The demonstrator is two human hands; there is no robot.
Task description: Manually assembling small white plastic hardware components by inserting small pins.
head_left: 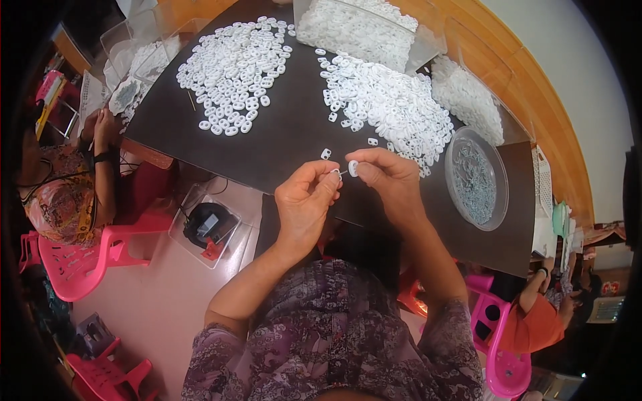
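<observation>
Over the near edge of the dark table (287,150), my two hands meet with their fingertips almost touching. My left hand (301,204) is closed in a pinch on a small white plastic piece (336,174), mostly covered by the fingers. Between thumb and forefinger, my right hand (389,184) grips a white oval plastic piece (353,168), seen tilted. A thin grey shaft, perhaps a screw, shows in the narrow gap between the pieces. Just beyond my left fingers lies a loose white two-hole piece (326,154).
Two heaps of white two-hole pieces, a left heap (234,70) and a right heap (391,107), cover the far table. Clear bins (361,30) of white pieces stand behind. A round tub (503,200) holds small grey screws. Other people sit left and right; pink chairs (73,267) flank the table.
</observation>
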